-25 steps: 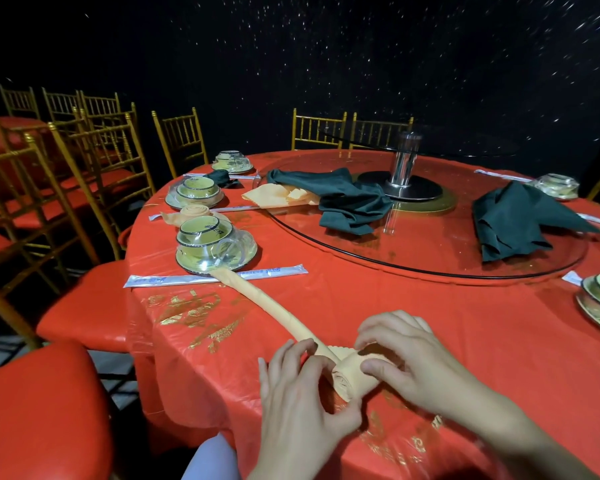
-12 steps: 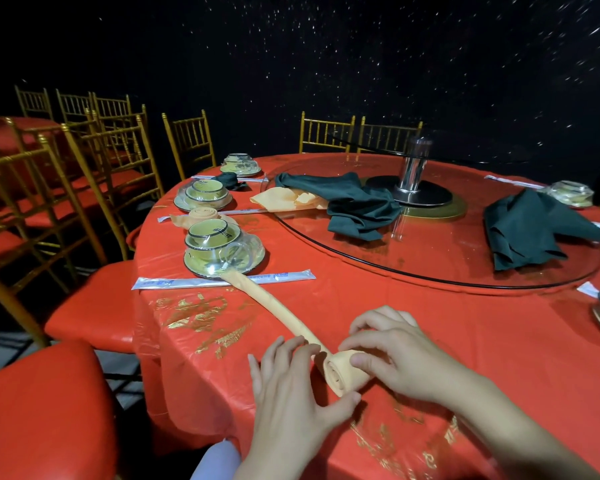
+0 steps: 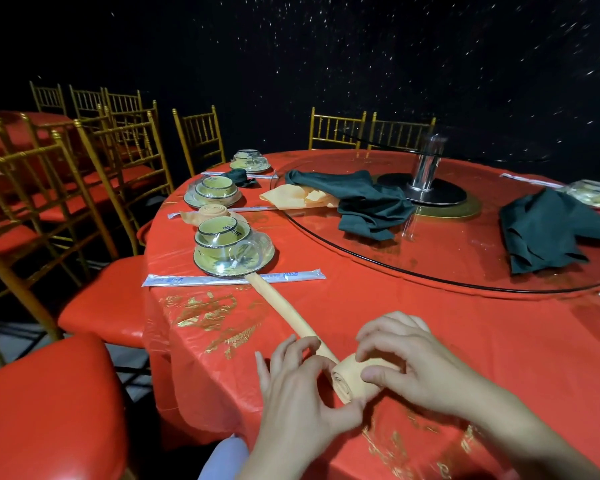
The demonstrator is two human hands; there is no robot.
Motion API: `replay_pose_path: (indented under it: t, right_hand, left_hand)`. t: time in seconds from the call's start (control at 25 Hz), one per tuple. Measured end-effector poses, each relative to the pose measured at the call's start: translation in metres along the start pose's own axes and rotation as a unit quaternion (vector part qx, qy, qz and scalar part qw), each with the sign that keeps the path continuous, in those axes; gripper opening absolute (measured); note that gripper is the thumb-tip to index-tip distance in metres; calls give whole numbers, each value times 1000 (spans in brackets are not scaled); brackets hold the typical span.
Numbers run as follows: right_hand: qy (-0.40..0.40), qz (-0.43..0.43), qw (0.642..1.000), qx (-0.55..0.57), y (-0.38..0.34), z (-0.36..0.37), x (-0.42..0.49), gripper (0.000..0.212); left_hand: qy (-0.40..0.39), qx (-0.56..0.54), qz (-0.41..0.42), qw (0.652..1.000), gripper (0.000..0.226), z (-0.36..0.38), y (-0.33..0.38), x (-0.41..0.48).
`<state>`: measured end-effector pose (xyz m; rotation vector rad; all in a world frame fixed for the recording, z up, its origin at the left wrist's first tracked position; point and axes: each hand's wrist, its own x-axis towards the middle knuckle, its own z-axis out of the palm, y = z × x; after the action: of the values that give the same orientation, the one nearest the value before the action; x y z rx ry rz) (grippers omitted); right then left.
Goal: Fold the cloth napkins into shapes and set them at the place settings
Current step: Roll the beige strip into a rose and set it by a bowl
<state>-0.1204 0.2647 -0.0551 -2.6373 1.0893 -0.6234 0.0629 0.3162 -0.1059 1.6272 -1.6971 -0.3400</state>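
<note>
Near the table's edge our right hand curled round the coiled end of the orange napkin, and our left hand pinched it between thumb and fingertips. Its unrolled strip ran across the red tablecloth to the wrapped bowl set. Beyond, green napkins lay on the glass turntable.

Both hands at near edge of red table: right hand grips the rolled-up end of an orange napkin, left hand holds it with fingers over the unrolled strip and thumb against the coil's end. Strip runs up-left, touching the chopstick packet and the wrapped bowl set. Green napkins lie on the glass turntable; gold chairs at left.
</note>
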Motion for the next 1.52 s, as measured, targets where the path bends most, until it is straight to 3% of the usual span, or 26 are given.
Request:
replay_pose_path:
  t: [0.16,0.36,0.52,0.64,0.72,0.84,1.0,1.16,1.2,1.36,1.52]
  right_hand:
    - [-19,-14,1000,2,-5,-3,-18,37]
    - [-59,-19,997,-36,-7,-2,-7,42]
    - [-123,4,990,-66,-6,-6,9,55]
    - [-143,18,987,-71,-11,-7,18,43]
    - [-108,24,991,-74,-12,-3,19,41]
    - [-3,19,998,-52,-12,4,7,30]
    - [25,28,998,-51,-16,15,2,24]
    - [23,53,996,-63,-12,19,20,31]
    - [18,58,996,-63,-10,19,25,34]
    - [-1,71,996,-53,-6,23,45,49]
    - [25,85,996,-31,-4,24,55,50]
  left_hand:
    - [-45,2,-33,998,55,-6,5,-13]
    - [12,74,15,997,85,-7,3,-22]
    - [32,27,54,998,69,-1,-9,-24]
    - [65,36,74,995,61,4,-13,-20]
    - [70,29,63,995,57,2,-13,-14]
    - [-2,19,0,1000,66,-9,-10,-2]
    - [-61,45,-52,996,69,-18,-11,14]
    - [-23,40,-30,998,113,-19,-19,20]
    - [-18,27,-19,999,115,-19,-22,21]
    - [2,-2,83,997,74,-11,-36,24]
    - [37,2,74,997,61,-7,-40,40]
